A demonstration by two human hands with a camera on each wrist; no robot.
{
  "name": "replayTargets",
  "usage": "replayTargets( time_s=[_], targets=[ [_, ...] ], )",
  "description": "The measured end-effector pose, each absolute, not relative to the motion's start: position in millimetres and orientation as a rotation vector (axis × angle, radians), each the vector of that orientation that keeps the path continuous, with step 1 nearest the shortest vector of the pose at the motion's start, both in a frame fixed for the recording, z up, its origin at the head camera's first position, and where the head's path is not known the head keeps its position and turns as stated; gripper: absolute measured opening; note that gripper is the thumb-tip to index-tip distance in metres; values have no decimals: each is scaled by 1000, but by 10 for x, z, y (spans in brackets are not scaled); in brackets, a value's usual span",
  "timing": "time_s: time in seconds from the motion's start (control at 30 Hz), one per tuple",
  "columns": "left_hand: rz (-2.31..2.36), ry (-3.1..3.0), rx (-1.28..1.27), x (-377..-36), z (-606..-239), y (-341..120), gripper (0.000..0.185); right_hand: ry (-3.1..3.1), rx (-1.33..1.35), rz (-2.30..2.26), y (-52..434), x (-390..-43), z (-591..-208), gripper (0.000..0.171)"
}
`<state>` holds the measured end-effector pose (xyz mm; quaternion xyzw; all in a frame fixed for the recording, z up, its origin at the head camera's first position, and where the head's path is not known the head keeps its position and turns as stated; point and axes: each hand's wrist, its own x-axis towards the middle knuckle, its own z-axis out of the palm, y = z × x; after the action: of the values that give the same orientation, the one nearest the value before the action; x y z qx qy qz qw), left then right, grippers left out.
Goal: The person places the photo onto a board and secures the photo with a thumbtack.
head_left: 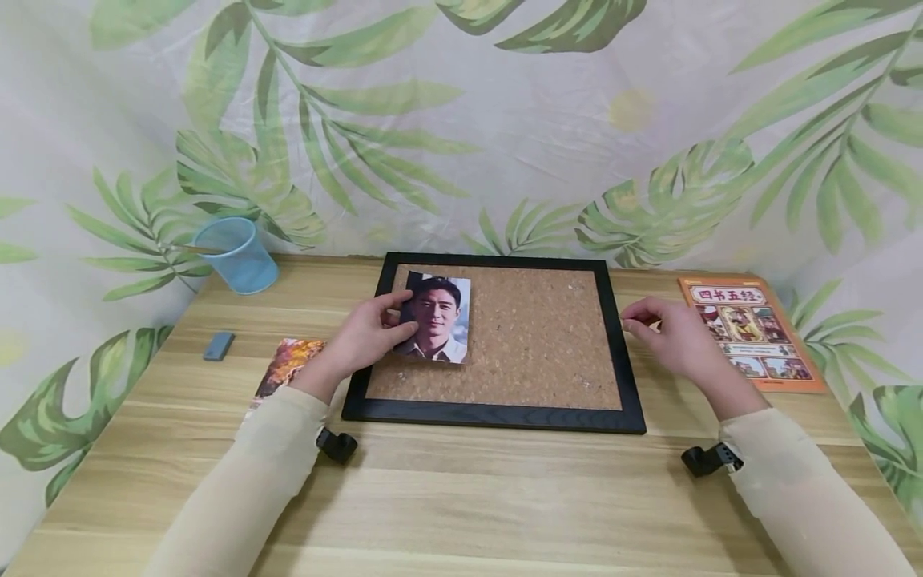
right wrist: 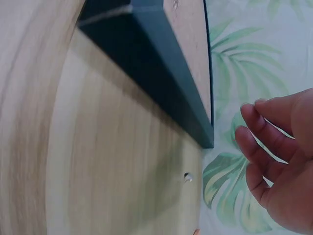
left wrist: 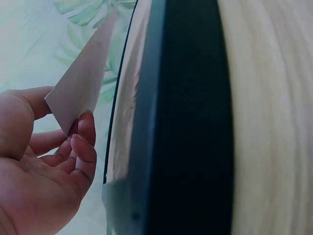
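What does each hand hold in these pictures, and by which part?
The left hand holds the portrait photo by its left edge, over the cork board. The right hand seems to pinch something small and reddish; what it is cannot be told.

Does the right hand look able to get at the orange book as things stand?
Probably yes: the right hand hovers just left of the orange book, which lies flat on the table with nothing between them.

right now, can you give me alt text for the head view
A person's left hand holds a portrait photo on a black-framed cork board lying on a wooden table, while the right hand hovers beside the frame's right edge.
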<state>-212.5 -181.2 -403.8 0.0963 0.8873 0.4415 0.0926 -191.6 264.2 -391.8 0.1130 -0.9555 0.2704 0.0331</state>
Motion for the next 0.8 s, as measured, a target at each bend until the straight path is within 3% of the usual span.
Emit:
replayTargets(
  time_s=[0.4, 0.8],
  targets=[
    [903, 2749, 398, -2206, -4137, -1670, 67, -2960, 472, 968, 2301, -1913, -3852, 18],
    [816, 2751, 439, -2257, -4155, -1579, 69, -2958, 538, 1295, 1794, -2136, -3900, 18]
  ],
)
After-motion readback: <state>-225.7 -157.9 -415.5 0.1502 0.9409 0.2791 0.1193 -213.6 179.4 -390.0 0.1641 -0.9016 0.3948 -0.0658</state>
